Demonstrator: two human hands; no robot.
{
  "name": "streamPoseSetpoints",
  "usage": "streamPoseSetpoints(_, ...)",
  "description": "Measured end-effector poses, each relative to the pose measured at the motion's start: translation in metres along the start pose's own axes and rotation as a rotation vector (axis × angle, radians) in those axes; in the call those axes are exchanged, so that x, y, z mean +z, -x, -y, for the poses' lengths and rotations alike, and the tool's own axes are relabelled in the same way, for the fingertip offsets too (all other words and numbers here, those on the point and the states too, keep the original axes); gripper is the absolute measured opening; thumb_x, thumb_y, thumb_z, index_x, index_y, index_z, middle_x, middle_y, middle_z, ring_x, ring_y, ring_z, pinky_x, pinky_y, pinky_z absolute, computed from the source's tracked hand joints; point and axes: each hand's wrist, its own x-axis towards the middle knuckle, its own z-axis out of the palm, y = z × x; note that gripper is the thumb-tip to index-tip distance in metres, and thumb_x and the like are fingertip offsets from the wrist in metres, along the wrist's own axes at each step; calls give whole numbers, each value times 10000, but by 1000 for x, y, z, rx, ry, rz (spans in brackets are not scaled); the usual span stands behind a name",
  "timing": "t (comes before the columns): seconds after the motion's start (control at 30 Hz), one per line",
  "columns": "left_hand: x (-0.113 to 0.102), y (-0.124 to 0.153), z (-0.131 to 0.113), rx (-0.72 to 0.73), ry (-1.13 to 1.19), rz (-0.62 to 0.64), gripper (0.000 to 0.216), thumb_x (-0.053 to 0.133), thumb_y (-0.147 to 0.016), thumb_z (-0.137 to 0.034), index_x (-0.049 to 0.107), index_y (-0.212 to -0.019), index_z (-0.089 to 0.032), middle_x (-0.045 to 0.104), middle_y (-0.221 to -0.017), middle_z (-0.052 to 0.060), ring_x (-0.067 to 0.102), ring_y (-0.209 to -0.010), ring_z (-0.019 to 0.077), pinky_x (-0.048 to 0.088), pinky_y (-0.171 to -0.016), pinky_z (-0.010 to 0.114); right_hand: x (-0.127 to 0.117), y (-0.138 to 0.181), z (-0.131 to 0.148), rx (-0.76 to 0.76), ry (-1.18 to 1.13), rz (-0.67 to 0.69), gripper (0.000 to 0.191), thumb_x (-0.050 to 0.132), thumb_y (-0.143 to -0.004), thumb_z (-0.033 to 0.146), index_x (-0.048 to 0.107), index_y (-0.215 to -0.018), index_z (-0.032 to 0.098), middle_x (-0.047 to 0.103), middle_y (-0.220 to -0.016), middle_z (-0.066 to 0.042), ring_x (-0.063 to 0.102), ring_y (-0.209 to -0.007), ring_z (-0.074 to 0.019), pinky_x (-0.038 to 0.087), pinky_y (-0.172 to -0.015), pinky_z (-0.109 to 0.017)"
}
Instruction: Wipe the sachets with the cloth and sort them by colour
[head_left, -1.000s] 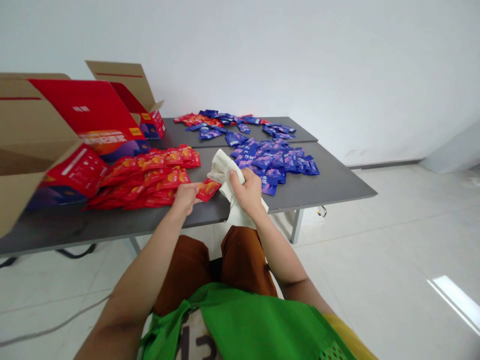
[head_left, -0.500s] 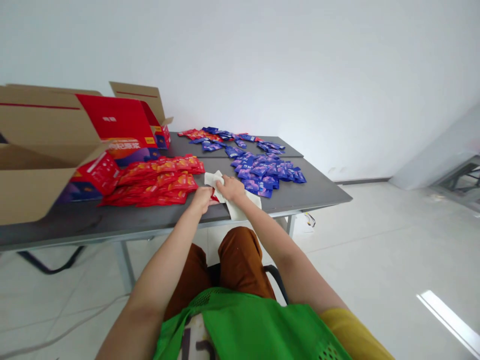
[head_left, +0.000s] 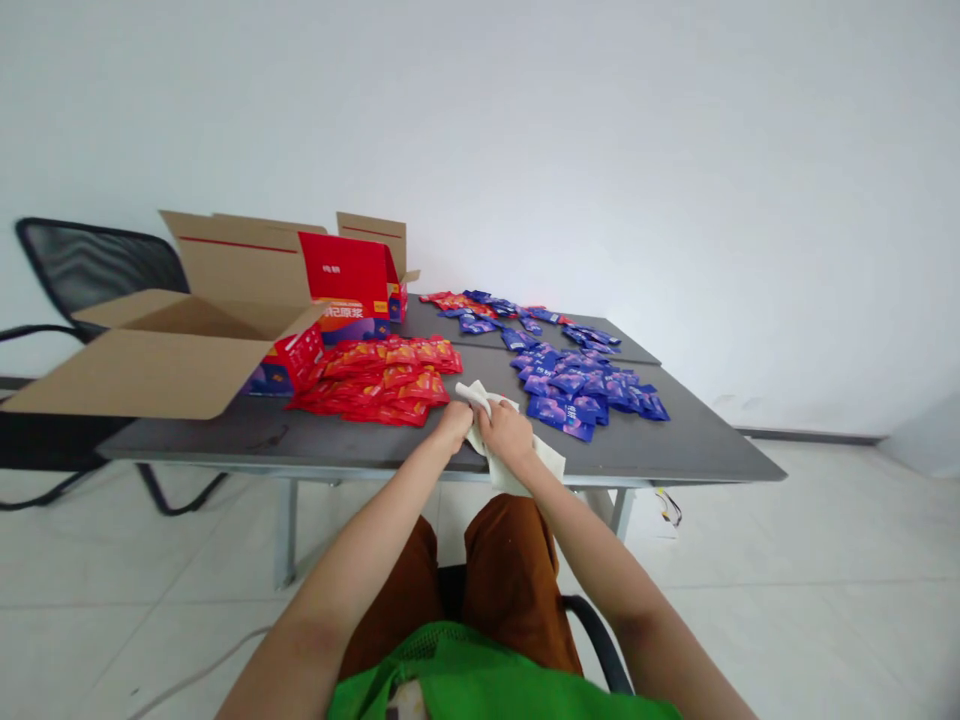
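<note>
My right hand [head_left: 506, 431] is closed on a crumpled white cloth [head_left: 550, 459], one end of which hangs over the table's front edge. Pressed close beside it, my left hand [head_left: 454, 424] has its fingers curled. The red sachet that showed in those fingers a moment earlier is hidden now by the hands and cloth. A pile of red sachets [head_left: 382, 381] lies just left of my hands. On the right is a spread pile of blue-purple sachets [head_left: 574, 385].
An open cardboard box [head_left: 142, 372] stands on the left of the dark table [head_left: 690, 445], its flaps spread. Behind it is a red printed box [head_left: 352, 290]. More red and blue sachets [head_left: 480, 312] lie at the back. A black chair [head_left: 97, 270] stands far left.
The view has turned left and tilted up, so the table sits further right and a chair shows. The red sachet between my hands has gone out of sight; both hands stay together at the cloth.
</note>
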Motion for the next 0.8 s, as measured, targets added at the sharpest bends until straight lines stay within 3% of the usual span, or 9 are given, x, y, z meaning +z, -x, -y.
streamPoseSetpoints(0.23,-4,-1,-14,-239,95,53,118,515,-777,-74,603,-795,-150,660,-667,52,670,-695,154,569,-765,342,4,-50,-7,171,-90,73,562,282,-988,481,679,-1114,103,670,-1105,-206,633,-1033,-288,445,-852,-354)
streamPoseSetpoints(0.4,-9,-9,-24,-333,100,77,211,514,-664,-17,598,-821,-130,648,-681,87,684,-721,205,589,-740,351,9,-43,-19,36,-62,86,580,311,-960,553,707,-1055,140,691,-1080,-171,640,-1026,-270,457,-846,-328)
streamPoseSetpoints(0.57,-3,-15,-13,-326,126,3,455,461,-545,120,591,-901,-132,649,-681,42,670,-649,163,582,-701,276,13,-28,-33,-167,-22,77,554,332,-944,584,715,-1007,189,689,-1094,-133,649,-995,-247,465,-811,-293)
streamPoseSetpoints(0.67,2,-17,-8,-317,164,-68,527,442,-528,149,593,-943,-138,644,-661,19,677,-659,165,579,-723,281,11,-31,-41,-190,-44,112,564,322,-944,599,718,-965,198,703,-1061,-116,649,-997,-237,461,-793,-271)
streamPoseSetpoints(0.8,-7,-19,-20,-386,199,-37,402,480,-618,78,627,-960,-75,689,-755,136,706,-783,252,586,-760,362,9,-45,-44,-132,-105,167,620,320,-924,650,720,-960,178,715,-1026,-133,662,-975,-248,462,-757,-267)
